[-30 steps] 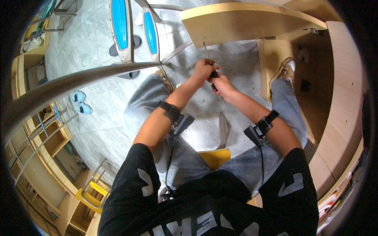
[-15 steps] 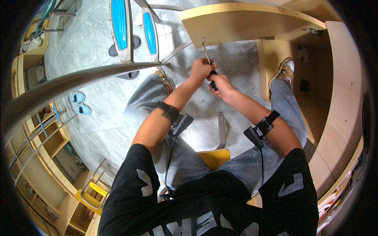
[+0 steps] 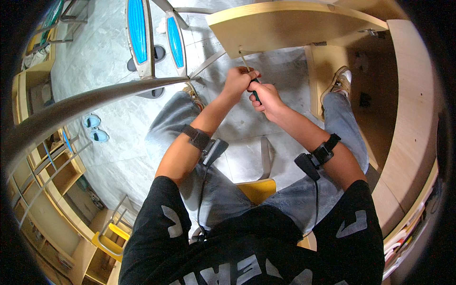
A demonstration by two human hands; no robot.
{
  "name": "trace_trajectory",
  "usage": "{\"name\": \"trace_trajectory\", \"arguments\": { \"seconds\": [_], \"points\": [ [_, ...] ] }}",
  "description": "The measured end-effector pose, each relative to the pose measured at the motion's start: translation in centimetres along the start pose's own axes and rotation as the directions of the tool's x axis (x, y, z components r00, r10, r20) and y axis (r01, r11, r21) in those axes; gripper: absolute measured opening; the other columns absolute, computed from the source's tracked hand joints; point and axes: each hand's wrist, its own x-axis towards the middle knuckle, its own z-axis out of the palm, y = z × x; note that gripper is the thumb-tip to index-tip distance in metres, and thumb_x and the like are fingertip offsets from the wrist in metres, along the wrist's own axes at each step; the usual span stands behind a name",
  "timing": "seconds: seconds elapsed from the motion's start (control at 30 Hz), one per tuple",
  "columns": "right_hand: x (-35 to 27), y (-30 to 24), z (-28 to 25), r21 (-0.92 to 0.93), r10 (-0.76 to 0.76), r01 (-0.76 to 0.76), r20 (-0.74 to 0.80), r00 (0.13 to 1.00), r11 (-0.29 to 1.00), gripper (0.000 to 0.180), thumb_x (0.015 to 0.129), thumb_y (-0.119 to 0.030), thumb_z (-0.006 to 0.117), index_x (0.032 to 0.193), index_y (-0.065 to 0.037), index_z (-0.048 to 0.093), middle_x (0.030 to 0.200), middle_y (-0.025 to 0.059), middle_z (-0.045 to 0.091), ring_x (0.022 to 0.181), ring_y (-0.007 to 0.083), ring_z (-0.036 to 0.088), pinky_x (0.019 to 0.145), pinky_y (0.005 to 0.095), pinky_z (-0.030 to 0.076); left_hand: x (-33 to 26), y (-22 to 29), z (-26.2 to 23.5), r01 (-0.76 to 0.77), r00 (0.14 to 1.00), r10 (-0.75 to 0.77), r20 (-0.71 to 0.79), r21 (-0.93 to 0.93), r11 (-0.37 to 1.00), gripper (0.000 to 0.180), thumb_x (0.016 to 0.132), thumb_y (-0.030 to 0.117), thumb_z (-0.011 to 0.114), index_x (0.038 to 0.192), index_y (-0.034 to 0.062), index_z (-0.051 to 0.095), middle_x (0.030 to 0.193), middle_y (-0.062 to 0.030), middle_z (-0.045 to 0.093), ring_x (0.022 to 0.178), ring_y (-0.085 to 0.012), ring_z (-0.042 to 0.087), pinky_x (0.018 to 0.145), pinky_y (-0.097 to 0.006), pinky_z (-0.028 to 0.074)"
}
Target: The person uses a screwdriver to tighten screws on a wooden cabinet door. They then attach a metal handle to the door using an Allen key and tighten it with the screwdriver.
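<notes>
Scene: a seated person bends over a wooden panel [image 3: 294, 23], both hands raised to its near edge, feet planted on a grey tiled floor [image 3: 109, 71].
Screwdriver: the screwdriver [image 3: 251, 76] runs from a dark green handle up along a thin metal shaft to a tip that meets the panel's lower edge, just left of its middle.
Left hand: the left hand [image 3: 240, 80] is curled tight around the shaft close below the panel, steadying it.
Right hand: the right hand [image 3: 267, 97] is clenched on the handle, just beneath and touching the left.
Around the panel: a second board [image 3: 413, 118] stands to its right; a metal bar [image 3: 95, 97] sweeps across to its left; a chair with blue slats [image 3: 137, 28] sits beyond the bar.
Wrists: each forearm carries a black strapped unit with a cable.
Risk: the tip looks slim and the angle slanted, so a hard push could make it skid off the fastener and scar the panel's edge, or jab the left hand's fingers so near the tip.
</notes>
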Motion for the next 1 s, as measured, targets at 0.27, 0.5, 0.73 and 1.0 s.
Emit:
{"name": "trace_trajectory", "arguments": {
  "seconds": [0.27,0.5,0.73,1.0],
  "points": [
    [1.2,1.5,-0.9,-0.077,0.001,0.001,0.033,0.999,0.997,0.016,0.079,-0.020,0.058,0.084,-0.007,0.050,0.065,0.0002,0.045,0.051,0.0084,0.042,0.039,0.0229,0.027,0.5,-1.3,-0.4,0.029,0.998,-0.028,0.061,-0.011,1.000,0.037,0.082,0.007,0.060,0.111,-0.0138,0.050,0.095,-0.0189,0.065,0.076,-0.0234,0.065,0.068,-0.033,0.052],
    [2.3,2.3,-2.3,-0.125,0.076,-0.061,0.119,0.990,0.990,0.018,0.084,-0.018,0.054,0.096,-0.005,0.052,0.083,0.0085,0.058,0.075,0.0166,0.058,0.065,0.0294,0.045,1.2,-2.8,-0.8,0.096,0.994,-0.094,0.060,-0.038,0.995,0.038,0.084,-0.002,0.051,0.119,-0.0119,0.043,0.104,-0.0198,0.062,0.083,-0.0271,0.064,0.071,-0.034,0.054],
    [3.8,2.9,-4.0,-0.163,0.094,-0.055,0.237,0.967,0.985,0.012,0.085,-0.004,0.051,0.096,0.001,0.053,0.093,0.0097,0.057,0.086,0.0226,0.057,0.078,0.0415,0.051,1.6,-3.9,-1.3,0.111,0.992,-0.106,0.074,-0.076,0.991,0.040,0.080,-0.009,0.044,0.120,-0.0099,0.042,0.112,-0.0205,0.058,0.098,-0.0289,0.058,0.084,-0.037,0.049],
    [4.5,3.5,-4.0,-0.311,0.018,0.014,0.101,0.995,0.950,0.015,0.082,-0.003,0.056,0.096,0.003,0.056,0.094,0.0100,0.057,0.088,0.0222,0.057,0.069,0.0360,0.055,1.3,-4.1,-1.1,0.133,0.986,-0.112,0.126,-0.173,0.976,0.046,0.081,-0.006,0.044,0.126,-0.0067,0.037,0.116,-0.0180,0.056,0.104,-0.0277,0.055,0.086,-0.039,0.047]
  ]
}}
